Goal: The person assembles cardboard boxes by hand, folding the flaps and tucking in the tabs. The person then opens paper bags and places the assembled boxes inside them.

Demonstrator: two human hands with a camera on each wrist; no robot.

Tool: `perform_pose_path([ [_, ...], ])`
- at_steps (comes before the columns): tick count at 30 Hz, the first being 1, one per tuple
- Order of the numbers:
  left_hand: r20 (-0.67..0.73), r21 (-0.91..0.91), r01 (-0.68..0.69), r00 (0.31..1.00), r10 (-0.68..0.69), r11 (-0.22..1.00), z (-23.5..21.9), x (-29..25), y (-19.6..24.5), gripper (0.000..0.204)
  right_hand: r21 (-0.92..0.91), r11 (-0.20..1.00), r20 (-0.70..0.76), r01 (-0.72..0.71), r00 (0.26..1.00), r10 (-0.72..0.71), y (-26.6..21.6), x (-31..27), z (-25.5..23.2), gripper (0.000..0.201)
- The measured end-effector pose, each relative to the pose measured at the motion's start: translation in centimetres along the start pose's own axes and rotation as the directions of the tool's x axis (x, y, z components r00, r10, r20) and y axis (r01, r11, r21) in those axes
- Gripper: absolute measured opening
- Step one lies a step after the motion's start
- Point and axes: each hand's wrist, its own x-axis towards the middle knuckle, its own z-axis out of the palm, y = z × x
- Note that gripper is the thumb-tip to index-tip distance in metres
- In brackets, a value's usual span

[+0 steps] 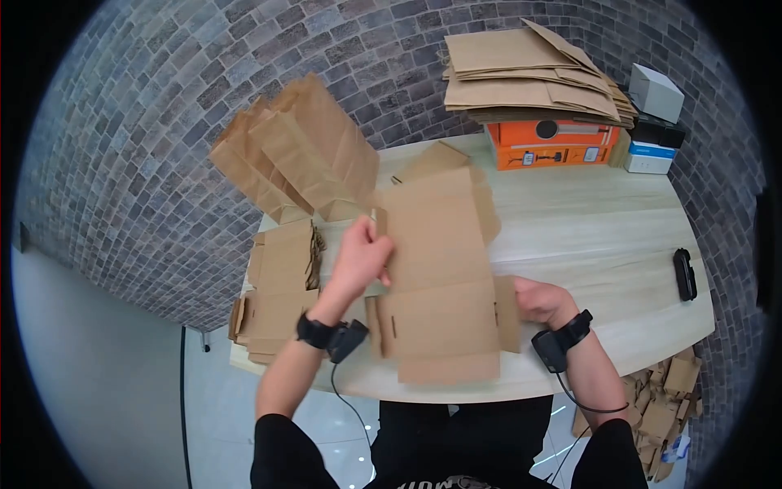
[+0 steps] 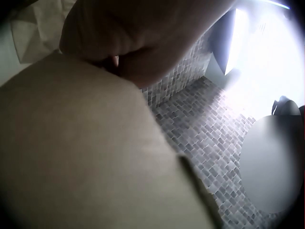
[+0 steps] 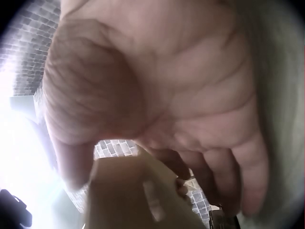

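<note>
- The card, a flat cut sheet with side flaps, lies between both sets of fingers: rightward of the left fingers, leftward of the right fingers.
- Its long axis runs away from the person, roughly crosswise to the line joining the two sets of fingers, the far end leaning slightly left.
- Neither hand is nearer, since both touch it; the left fingers sit farther up the card, the right fingers lower, at the near right flap.
- The left fingers curl and appear to pinch the left edge.
- The right fingers hold the right flap, thumb to one side and the other fingers to the other; how firmly, I cannot tell.
- Another card shows past the far end, beyond the left fingers, and looks the likeliest thing to catch.
- Left of the left fingers, near that forearm, is a pile of cards; beyond them stand paper bags.
- Far beyond the right fingers, a paper stack tops an orange box.
- Well right of the right fingers, a black object lies on the worktop.
</note>
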Motion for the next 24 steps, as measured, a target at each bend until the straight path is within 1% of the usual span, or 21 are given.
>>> perform_pose_path([
  [1, -0.004, 0.057, -0.01, 1.0, 0.01, 0.998, 1.1, 0.6, -1.4, 0.019, -0.127, 0.987, -0.045, -0.1, 0.994, 0.095, -0.1, -0.5, -0.5, 0.064],
  [2, -0.009, 0.111, -0.018, 1.0, 0.02, 0.994, 1.9, 1.2, -2.5, 0.02, -0.132, 0.985, -0.058, -0.109, 0.993, 0.102, -0.8, -0.5, 0.1, 0.064],
  [3, -0.006, 0.097, -0.017, 1.0, 0.018, 0.995, 2.2, 1.8, -3.3, 0.02, -0.139, 0.974, -0.195, -0.179, 0.969, 0.151, -1.5, -0.2, 1.1, 0.056],
  [4, 0.033, 0.037, 0.024, 0.999, -0.025, 0.999, 2.3, 2.2, -3.4, 0.018, -0.135, 0.959, -0.325, -0.25, 0.925, 0.195, -2.0, 0.0, 1.7, 0.05],
  [5, 0.071, -0.021, 0.068, 0.995, -0.066, 0.997, 2.3, 2.5, -3.4, 0.017, -0.134, 0.955, -0.33, -0.263, 0.921, 0.207, -2.0, 0.1, 1.1, 0.05],
  [6, 0.068, -0.03, 0.075, 0.995, -0.073, 0.997, 2.0, 2.5, -3.4, 0.017, -0.123, 0.975, -0.377, -0.183, 0.918, 0.125, -1.7, 0.5, 0.2, 0.047],
  [7, 0.091, -0.024, 0.108, 0.99, -0.106, 0.994, 1.6, 1.9, -2.2, 0.014, -0.11, 0.989, -0.425, -0.096, 0.904, 0.04, -1.3, 0.7, -0.4, 0.047],
  [8, 0.12, -0.014, 0.141, 0.983, -0.138, 0.99, 1.1, 1.6, -1.6, 0.015, -0.101, 0.99, -0.43, -0.097, 0.902, 0.044, -1.5, 0.8, -0.5, 0.047],
  [9, 0.116, 0.044, 0.097, 0.988, -0.102, 0.994, -0.3, 2.4, -3.7, 0.026, -0.096, 0.992, -0.482, -0.084, 0.876, 0.028, -1.9, 0.9, -0.6, 0.049],
  [10, 0.127, 0.046, 0.098, 0.987, -0.103, 0.994, -0.7, 2.5, -4.7, 0.026, -0.095, 0.993, -0.532, -0.068, 0.847, 0.007, -2.2, 0.9, -0.7, 0.051],
  [11, 0.082, -0.062, 0.139, 0.988, -0.134, 0.988, -1.0, 2.5, -5.5, 0.028, -0.095, 0.994, -0.54, -0.061, 0.842, 0.0, -2.3, 0.8, -1.0, 0.051],
  [12, 0.04, -0.171, 0.173, 0.985, -0.169, 0.97, -1.2, 2.4, -6.3, 0.029, -0.115, 0.993, -0.535, 0.009, 0.842, -0.07, -2.4, 0.8, -1.5, 0.049],
  [13, 0.183, -0.283, 0.23, 0.966, -0.183, 0.931, -1.4, 2.4, -7.4, 0.033, -0.134, 0.988, -0.527, 0.076, 0.839, -0.136, -2.5, 0.9, -1.8, 0.047],
  [14, 0.189, -0.281, 0.232, 0.965, -0.183, 0.931, -0.8, 1.8, -7.3, 0.033, -0.133, 0.988, -0.531, 0.079, 0.836, -0.138, -2.7, 0.9, -1.7, 0.047],
  [16, 0.45, -0.499, 0.395, 0.879, -0.16, 0.771, 1.5, 0.5, -7.2, 0.034, -0.136, 0.978, -0.585, 0.157, 0.784, -0.207, -3.1, 0.7, -1.2, 0.048],
  [17, 0.455, -0.502, 0.403, 0.876, -0.163, 0.765, 2.3, 0.3, -7.0, 0.034, -0.134, 0.979, -0.592, 0.151, 0.78, -0.202, -3.2, 0.7, -1.1, 0.048],
  [19, 0.626, -0.288, 0.356, 0.772, -0.106, 0.889, 3.8, 0.1, -6.9, 0.037, -0.163, 0.97, -0.631, 0.179, 0.737, -0.242, -3.2, 0.8, -0.9, 0.051],
  [20, 0.628, -0.297, 0.361, 0.771, -0.104, 0.884, 4.3, 0.2, -7.1, 0.037, -0.164, 0.972, -0.636, 0.169, 0.735, -0.235, -3.3, 0.8, -0.7, 0.051],
  [22, 0.626, -0.379, 0.33, 0.78, -0.023, 0.864, 4.9, 0.5, -7.3, 0.044, -0.213, 0.962, -0.651, 0.172, 0.709, -0.271, -3.4, 0.9, -0.3, 0.055],
  [23, 0.626, -0.384, 0.335, 0.779, -0.024, 0.86, 4.8, 0.3, -7.2, 0.044, -0.212, 0.963, -0.655, 0.165, 0.708, -0.265, -3.4, 0.9, -0.3, 0.055],
  [24, 0.605, -0.417, 0.328, 0.796, -0.01, 0.848, 4.3, -0.1, -6.7, 0.049, -0.233, 0.959, -0.65, 0.163, 0.707, -0.278, -3.4, 1.0, -0.3, 0.056],
])
